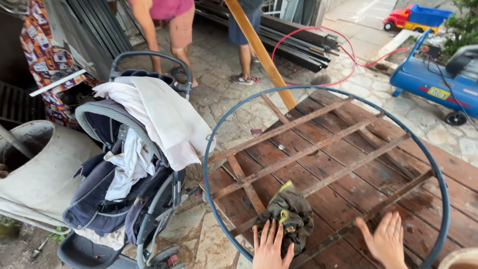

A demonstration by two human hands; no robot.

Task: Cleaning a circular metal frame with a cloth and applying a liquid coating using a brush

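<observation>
Below, both hands were held open: the left hand [271, 249] laid on a rag [289, 215], the right hand [386, 241] on the bench [348, 149], inside a hoop [209, 149].

Grey-and-navy fabric baby stroller [124, 184] stands left of the work area, draped with a pale cream cloth [159, 117]. Beside it, further left, a dirty off-white drum of a cement mixer [45, 174]. Patterned orange-and-purple fabric [42, 55] hangs at upper left. A long yellow-painted wooden plank [259, 50] leans diagonally over the stone-paved ground [219, 65]. Black metal bars [298, 42] lie stacked behind it, with a red hose [343, 55] looping across them. Blue air compressor on wheels [433, 82] sits at right; a red-and-blue toy truck [413, 17] beyond. Two people's legs [181, 40] stand near the bars.
</observation>
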